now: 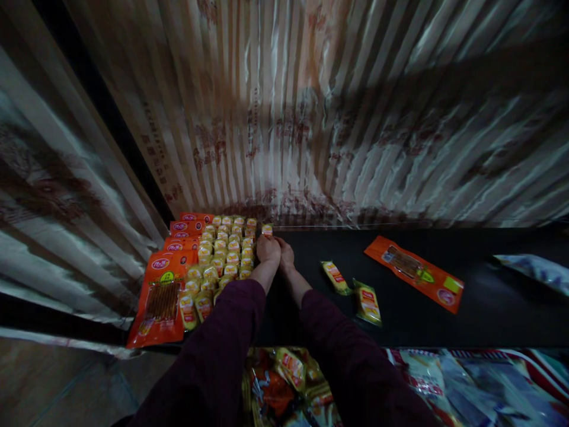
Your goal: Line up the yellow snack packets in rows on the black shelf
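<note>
Head view: left hand (268,249) and right hand (286,254) meet at 1 yellow packet (267,229) on a black worktop (422,328), just right of packed yellow rows (221,244). Fingers hidden; I cannot tell either grip's state.

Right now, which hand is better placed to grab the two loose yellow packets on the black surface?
Probably the right hand: the loose packets lie to its right. The left hand, beside the packet rows, would likely cross the right arm.
</note>
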Available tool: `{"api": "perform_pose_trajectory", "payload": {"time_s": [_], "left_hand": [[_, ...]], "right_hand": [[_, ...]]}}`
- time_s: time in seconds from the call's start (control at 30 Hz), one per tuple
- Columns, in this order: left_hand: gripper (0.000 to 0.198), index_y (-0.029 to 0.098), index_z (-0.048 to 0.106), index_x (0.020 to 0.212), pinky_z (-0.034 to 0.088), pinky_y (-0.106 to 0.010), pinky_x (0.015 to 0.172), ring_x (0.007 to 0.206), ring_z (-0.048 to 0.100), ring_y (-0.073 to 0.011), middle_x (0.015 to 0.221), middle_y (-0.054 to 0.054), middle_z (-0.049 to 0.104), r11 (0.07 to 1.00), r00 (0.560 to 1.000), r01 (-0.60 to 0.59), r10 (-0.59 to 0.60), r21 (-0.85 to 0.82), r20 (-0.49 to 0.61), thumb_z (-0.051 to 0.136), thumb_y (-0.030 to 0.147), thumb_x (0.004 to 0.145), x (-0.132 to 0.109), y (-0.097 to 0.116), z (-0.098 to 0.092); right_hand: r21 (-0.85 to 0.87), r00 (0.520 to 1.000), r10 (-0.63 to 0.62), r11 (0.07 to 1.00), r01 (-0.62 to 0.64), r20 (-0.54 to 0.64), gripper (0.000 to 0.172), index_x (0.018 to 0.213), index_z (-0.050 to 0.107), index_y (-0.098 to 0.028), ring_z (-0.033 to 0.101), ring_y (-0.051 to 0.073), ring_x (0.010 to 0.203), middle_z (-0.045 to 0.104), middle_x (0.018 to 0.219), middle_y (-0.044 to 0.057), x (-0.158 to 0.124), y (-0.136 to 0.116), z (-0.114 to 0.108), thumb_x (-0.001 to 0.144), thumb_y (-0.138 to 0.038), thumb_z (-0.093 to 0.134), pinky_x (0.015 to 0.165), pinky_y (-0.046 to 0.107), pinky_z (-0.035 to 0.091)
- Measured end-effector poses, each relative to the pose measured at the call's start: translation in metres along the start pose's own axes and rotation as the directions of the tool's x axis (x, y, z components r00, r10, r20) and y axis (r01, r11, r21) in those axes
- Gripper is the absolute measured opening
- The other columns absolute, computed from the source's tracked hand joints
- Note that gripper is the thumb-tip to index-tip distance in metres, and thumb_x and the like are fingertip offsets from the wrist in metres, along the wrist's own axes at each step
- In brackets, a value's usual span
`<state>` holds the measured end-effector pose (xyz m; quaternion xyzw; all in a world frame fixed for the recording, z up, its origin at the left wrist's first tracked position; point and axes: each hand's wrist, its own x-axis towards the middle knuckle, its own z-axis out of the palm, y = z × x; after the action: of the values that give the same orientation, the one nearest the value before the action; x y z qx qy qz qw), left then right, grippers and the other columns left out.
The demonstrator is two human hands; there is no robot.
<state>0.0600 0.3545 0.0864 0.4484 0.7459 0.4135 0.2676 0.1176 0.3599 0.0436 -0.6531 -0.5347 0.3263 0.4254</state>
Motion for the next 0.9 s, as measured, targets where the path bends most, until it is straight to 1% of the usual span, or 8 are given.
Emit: {"api": "perform_pose_trajectory", "payload": {"time_s": [0.1,0.23,0.33,0.47,0.6,0.7,0.8,0.9], "left_hand": [[0.029,0.009,0.062,0.101,0.046,-0.035,0.09,0.105,0.061,-0.0267,0.109,-0.02,0.065,0.998,0.998,0.056,-0.056,0.013,0.017,0.04,0.019,0.086,0.004,0.0,0.003],[0.028,0.011,0.063,0.102,0.045,-0.032,0.09,0.107,0.06,-0.026,0.107,-0.018,0.065,0.998,0.997,0.068,-0.068,0.015,0.04,0.041,0.02,0.087,0.01,0.0,0.006],[0.027,0.013,0.064,0.1,0.045,-0.033,0.089,0.106,0.06,-0.0262,0.105,-0.017,0.066,0.999,0.999,0.037,-0.037,0.012,0.033,0.042,0.016,0.084,0.017,-0.001,0.01],[0.029,0.013,0.064,0.1,0.046,-0.033,0.087,0.103,0.061,-0.0262,0.103,-0.017,0.066,1.0,1.0,0.018,-0.018,0.02,0.018,0.041,0.015,0.084,0.024,-0.001,0.014],[0.03,0.011,0.064,0.1,0.044,-0.033,0.09,0.108,0.058,-0.0271,0.107,-0.018,0.063,0.999,0.999,0.016,-0.018,0.048,0.045,0.038,0.015,0.085,0.028,-0.002,0.015],[0.029,0.012,0.066,0.096,0.043,-0.033,0.091,0.111,0.056,-0.0279,0.105,-0.017,0.064,1.0,0.997,0.008,-0.01,0.015,0.081,0.039,0.011,0.084,0.031,-0.003,0.017],[0.028,0.014,0.066,0.094,0.042,-0.034,0.092,0.112,0.055,-0.0285,0.101,-0.017,0.064,1.0,0.996,0.025,-0.023,-0.019,0.086,0.04,0.011,0.084,0.035,-0.004,0.02],[0.028,0.013,0.064,0.098,0.043,-0.036,0.092,0.11,0.056,-0.0289,0.104,-0.018,0.063,0.999,0.998,0.03,-0.029,-0.031,0.058,0.039,0.014,0.085,0.037,-0.006,0.02]], "right_hand": [[-0.049,0.999,-0.032,0.998,0.032,0.008,0.028,0.099,0.069,-0.026,0.065,0.02,0.09,0.072,0.096,0.003,0.007,0.002,0.001,0.076,-0.023,0.053,0.079,0.029,0.049],[-0.108,0.996,-0.084,0.991,0.083,-0.004,0.031,0.105,0.066,-0.025,0.065,0.021,0.09,0.071,0.1,0.005,0.011,0.005,0.005,0.079,-0.022,0.051,0.077,0.028,0.048],[-0.142,0.997,-0.074,0.987,0.071,-0.021,0.034,0.112,0.063,-0.024,0.065,0.022,0.085,0.071,0.099,0.007,0.013,0.005,0.008,0.079,-0.024,0.051,0.074,0.029,0.048],[-0.152,0.996,-0.071,0.986,0.063,-0.052,0.034,0.112,0.062,-0.025,0.063,0.02,0.078,0.071,0.09,0.006,0.015,0.002,0.012,0.079,-0.027,0.054,0.066,0.026,0.045],[-0.162,0.998,-0.049,0.986,0.041,-0.047,0.031,0.109,0.062,-0.03,0.061,0.017,0.074,0.07,0.086,0.002,0.016,-0.002,0.014,0.079,-0.027,0.055,0.063,0.024,0.043],[-0.175,0.999,-0.034,0.984,0.027,-0.037,0.032,0.11,0.061,-0.031,0.06,0.016,0.071,0.07,0.084,0.001,0.017,-0.004,0.014,0.079,-0.026,0.054,0.06,0.023,0.042],[-0.192,0.998,-0.059,0.98,0.051,-0.034,0.034,0.112,0.06,-0.031,0.059,0.017,0.071,0.069,0.083,0.001,0.018,-0.004,0.015,0.079,-0.026,0.053,0.06,0.024,0.042],[-0.217,0.998,-0.055,0.975,0.047,-0.031,0.034,0.113,0.06,-0.03,0.059,0.018,0.073,0.069,0.083,0.002,0.021,-0.003,0.017,0.08,-0.025,0.052,0.061,0.025,0.043]]}}
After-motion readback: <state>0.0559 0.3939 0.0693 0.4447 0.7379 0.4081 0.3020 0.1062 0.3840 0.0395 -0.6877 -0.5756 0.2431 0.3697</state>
